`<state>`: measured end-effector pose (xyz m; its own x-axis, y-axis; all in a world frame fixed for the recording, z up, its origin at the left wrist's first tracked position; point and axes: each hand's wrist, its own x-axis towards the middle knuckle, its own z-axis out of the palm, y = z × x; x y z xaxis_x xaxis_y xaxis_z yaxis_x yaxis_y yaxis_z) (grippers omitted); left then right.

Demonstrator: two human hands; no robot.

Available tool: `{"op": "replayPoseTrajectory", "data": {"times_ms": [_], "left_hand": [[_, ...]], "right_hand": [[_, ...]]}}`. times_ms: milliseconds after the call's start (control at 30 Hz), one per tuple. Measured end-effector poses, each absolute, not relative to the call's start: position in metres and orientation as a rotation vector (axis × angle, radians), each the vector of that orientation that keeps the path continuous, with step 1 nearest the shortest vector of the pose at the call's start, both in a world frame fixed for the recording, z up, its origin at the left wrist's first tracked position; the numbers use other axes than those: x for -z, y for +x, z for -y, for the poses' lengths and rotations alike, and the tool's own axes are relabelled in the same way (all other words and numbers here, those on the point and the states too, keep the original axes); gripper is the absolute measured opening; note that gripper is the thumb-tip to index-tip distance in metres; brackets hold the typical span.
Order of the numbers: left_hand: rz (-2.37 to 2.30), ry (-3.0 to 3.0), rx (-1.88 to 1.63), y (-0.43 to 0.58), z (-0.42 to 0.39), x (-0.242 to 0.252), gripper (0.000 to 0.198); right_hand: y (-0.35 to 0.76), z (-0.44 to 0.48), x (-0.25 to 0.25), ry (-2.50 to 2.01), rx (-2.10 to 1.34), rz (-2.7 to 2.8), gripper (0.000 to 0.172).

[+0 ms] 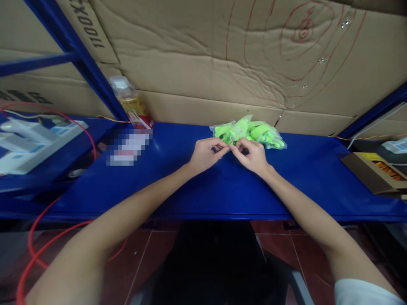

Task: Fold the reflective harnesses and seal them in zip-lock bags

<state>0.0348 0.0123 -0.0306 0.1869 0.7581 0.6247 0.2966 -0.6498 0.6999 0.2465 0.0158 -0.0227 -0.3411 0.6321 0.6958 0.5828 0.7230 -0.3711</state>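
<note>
Fingertips nearly touching, my left hand (208,154) and my right hand (252,156) meet over the middle of the blue table (190,195). Both are closed in a pinch at the near edge of a clear plastic bag (237,130) with bright green, fabric-like contents. Exactly how the fingertips grip its edge is too small to see. Right behind my hands lie more green pieces in clear bags (265,134), partly overlapping the first one.
Left of my hands are a blurred-out paper (130,148) and a bottle with a gold and red label (135,110). An open cardboard box (375,171) sits at the right. Cardboard (178,51) walls the back; a red hose (30,245) loops at left.
</note>
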Motion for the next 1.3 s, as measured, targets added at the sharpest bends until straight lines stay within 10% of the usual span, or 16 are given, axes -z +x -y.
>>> {"op": "replayPoseTrajectory", "data": {"times_ms": [1300], "left_hand": [[-1.013,2.732,-1.368,0.028,-0.015,0.035,0.013]], "right_hand": [[0.246,-0.019,0.026,-0.741,0.134,2.263,0.024]]}}
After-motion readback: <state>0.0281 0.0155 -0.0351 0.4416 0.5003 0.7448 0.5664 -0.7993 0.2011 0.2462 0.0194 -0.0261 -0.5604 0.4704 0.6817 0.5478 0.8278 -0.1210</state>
